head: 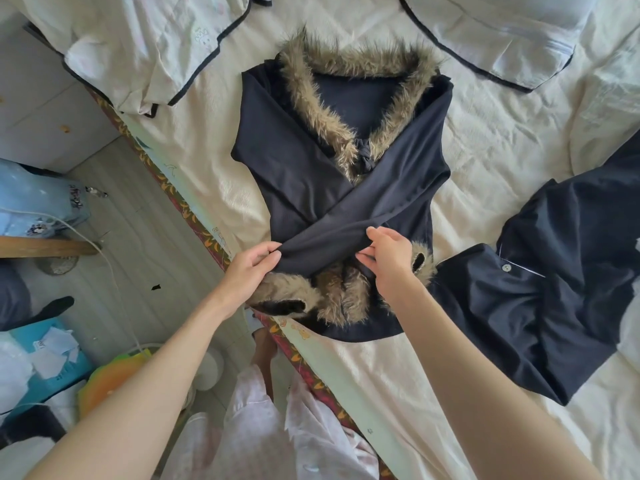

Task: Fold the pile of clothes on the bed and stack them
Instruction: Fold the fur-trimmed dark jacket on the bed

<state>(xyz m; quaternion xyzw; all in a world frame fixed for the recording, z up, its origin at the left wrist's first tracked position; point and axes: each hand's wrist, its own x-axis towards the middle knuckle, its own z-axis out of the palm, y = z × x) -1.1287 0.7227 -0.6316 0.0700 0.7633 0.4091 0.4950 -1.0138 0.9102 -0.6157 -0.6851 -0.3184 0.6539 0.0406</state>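
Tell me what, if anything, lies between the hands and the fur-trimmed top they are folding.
Nothing visible does. The left hand already pinches the end of the crossed sleeve of the fur-trimmed top, and the right hand holds the fabric beside it. The dark shirt lies apart, off to the right on the bed.

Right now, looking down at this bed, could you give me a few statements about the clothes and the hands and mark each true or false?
1. The dark top has fur trim at its collar and cuffs. True.
2. Its sleeves are crossed over the front. True.
3. The left hand lies flat on the bed sheet. False: it pinches the edge of a crossed sleeve.
4. The right hand is on the top near a fur cuff. True.
5. The navy buttoned garment is folded neatly in a stack. False: it lies rumpled on the bed, to the right of the top.
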